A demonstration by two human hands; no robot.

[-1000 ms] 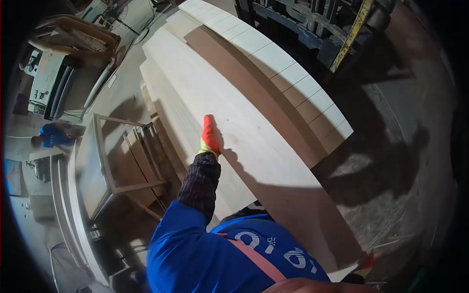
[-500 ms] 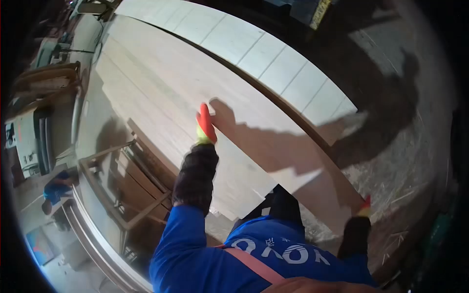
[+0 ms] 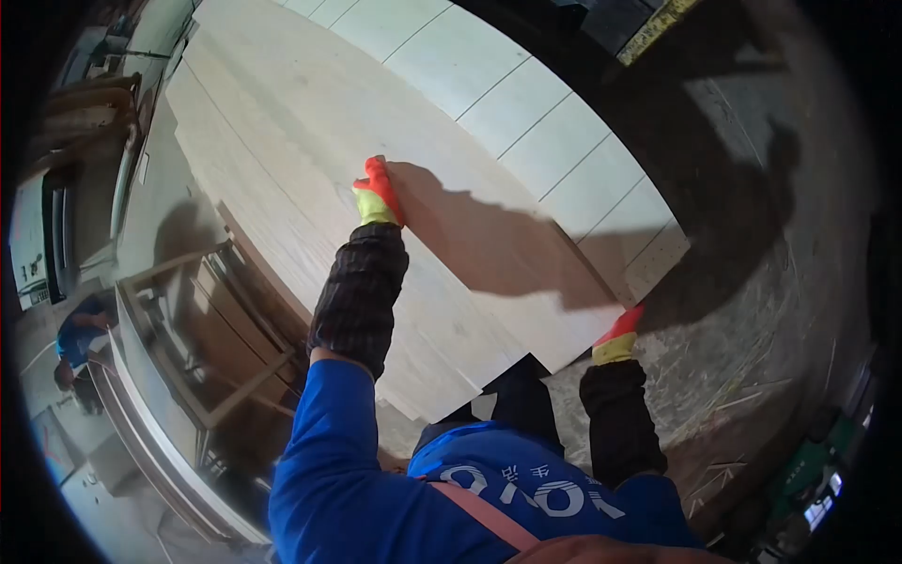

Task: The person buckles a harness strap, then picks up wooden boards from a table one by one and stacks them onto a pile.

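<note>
A long pale wooden board lies across the stack, its near end toward my body. My left hand, in a red and yellow-green glove, grips the board's left long edge with the fingers bent over it. At the near right corner my right hand, gloved alike, holds the same board, its fingers partly hidden. More pale boards lie to the left, under my left forearm. Beyond the board's right edge is a white panel marked with dark cross lines.
A wooden frame stands at the left. Farther left a person in blue bends near long curved strips. A yellow bar is at the upper right, a green machine at the lower right. Debris lies on the floor.
The board has shifted left against the lined panel and covers the brown strip between them. My right hand has come into fuller view and moved left and up with the board's corner.
</note>
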